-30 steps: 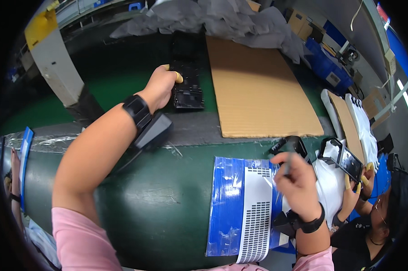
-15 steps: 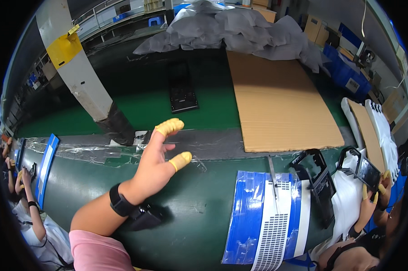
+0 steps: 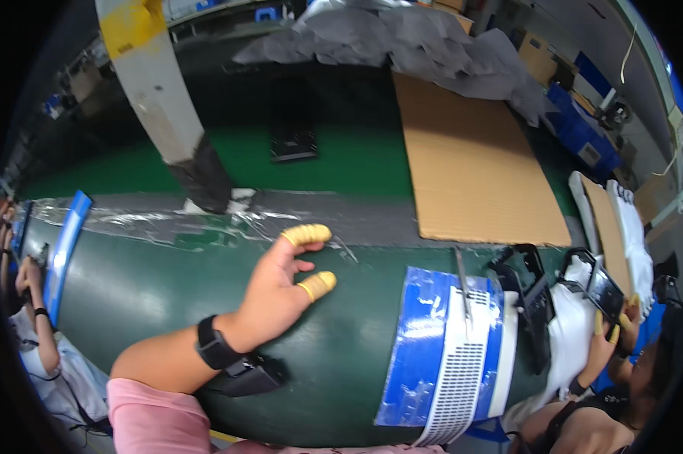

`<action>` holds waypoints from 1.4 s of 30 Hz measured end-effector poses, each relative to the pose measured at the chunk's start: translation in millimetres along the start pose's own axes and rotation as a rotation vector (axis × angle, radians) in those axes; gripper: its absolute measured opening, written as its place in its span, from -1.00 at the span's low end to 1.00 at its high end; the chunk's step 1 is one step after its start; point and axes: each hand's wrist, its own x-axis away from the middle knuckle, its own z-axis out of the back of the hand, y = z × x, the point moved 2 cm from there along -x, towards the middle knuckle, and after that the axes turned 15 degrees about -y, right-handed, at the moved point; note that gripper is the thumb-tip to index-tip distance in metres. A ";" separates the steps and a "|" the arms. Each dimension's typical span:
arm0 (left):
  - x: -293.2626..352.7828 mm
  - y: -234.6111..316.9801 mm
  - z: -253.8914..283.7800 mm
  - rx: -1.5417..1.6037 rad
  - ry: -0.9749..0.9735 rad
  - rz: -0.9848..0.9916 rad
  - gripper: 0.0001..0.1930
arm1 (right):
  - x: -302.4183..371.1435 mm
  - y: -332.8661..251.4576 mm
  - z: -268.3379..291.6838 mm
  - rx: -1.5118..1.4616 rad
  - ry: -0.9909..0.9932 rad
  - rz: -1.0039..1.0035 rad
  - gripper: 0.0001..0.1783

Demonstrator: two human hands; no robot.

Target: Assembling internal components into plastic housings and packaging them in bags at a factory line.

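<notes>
My left hand (image 3: pixel 277 291) reaches in from the lower left, above the green table (image 3: pixel 145 280). Yellow finger cots cover its index finger and thumb, which are curved but held apart with nothing between them. Under the wrist, a small black box-shaped object (image 3: pixel 254 378) sits on the table, partly hidden by my black-banded forearm. Farther off, a flat black rectangular device (image 3: pixel 294 145) lies on the dark green surface. To the right of the hand, a blue plastic sheet (image 3: pixel 413 348) bears a white strip of small dark labels (image 3: pixel 462 363) and a thin metal ruler-like piece (image 3: pixel 462 284). My right hand is out of view.
A large cardboard sheet (image 3: pixel 481 166) lies at centre right, with grey foam bags (image 3: pixel 402 41) heaped behind it. A pillar (image 3: pixel 164 98) stands at left. Black frames (image 3: pixel 534 303) lie beyond the labels. At right, a co-worker's hands (image 3: pixel 602 344) hold a black frame; another person sits far left.
My left hand has come nearer and a little right, its fingers drawing closer together. The flat black device has shifted left relative to the pillar and cardboard. The view has shifted slightly.
</notes>
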 end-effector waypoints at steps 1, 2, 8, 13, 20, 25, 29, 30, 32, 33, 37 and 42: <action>-2.2 3.2 -2.7 -0.002 0.001 -0.018 -0.50 | 5.4 -8.1 -4.9 0.219 0.001 -0.055 -0.74; -2.6 4.4 -5.2 -0.005 -0.017 -0.011 -0.47 | 10.6 -13.6 -11.8 0.440 0.002 -0.121 -0.73; 11.6 1.7 7.0 -0.075 0.065 0.060 -0.43 | -1.1 62.3 8.8 0.615 0.187 -0.226 -0.69; 2.3 -2.4 -10.6 -0.043 0.070 0.075 -0.45 | -8.9 79.2 -7.2 0.854 0.368 0.172 -0.68; 1.2 -1.1 -15.7 -0.065 0.007 0.017 -0.46 | -24.2 43.7 10.8 0.475 0.040 -0.407 -0.82; -3.3 -12.7 -5.1 -0.123 -0.003 -0.007 -0.49 | -16.1 47.3 10.0 0.483 0.113 -0.419 -0.82; 3.0 -13.2 21.7 -0.240 0.022 0.027 -0.45 | -12.4 53.6 16.5 0.601 0.140 -0.504 -0.81; 4.3 -7.3 23.6 -0.271 0.024 0.049 -0.44 | -8.2 52.5 14.5 0.649 0.115 -0.505 -0.80; -5.4 -26.3 16.1 -0.257 0.008 0.069 -0.44 | 5.9 54.1 14.7 0.724 0.094 -0.541 -0.80; -1.4 -7.5 16.6 -0.237 0.009 0.040 -0.49 | -0.1 50.0 7.2 0.782 0.036 -0.516 -0.79; -7.9 -22.9 -0.9 -0.128 -0.092 -0.050 -0.52 | 10.9 51.1 2.4 0.934 -0.076 -0.538 -0.78; -5.0 -3.6 -7.9 -0.047 -0.037 -0.024 -0.51 | 61.4 21.2 -24.5 1.179 0.231 -0.668 -0.72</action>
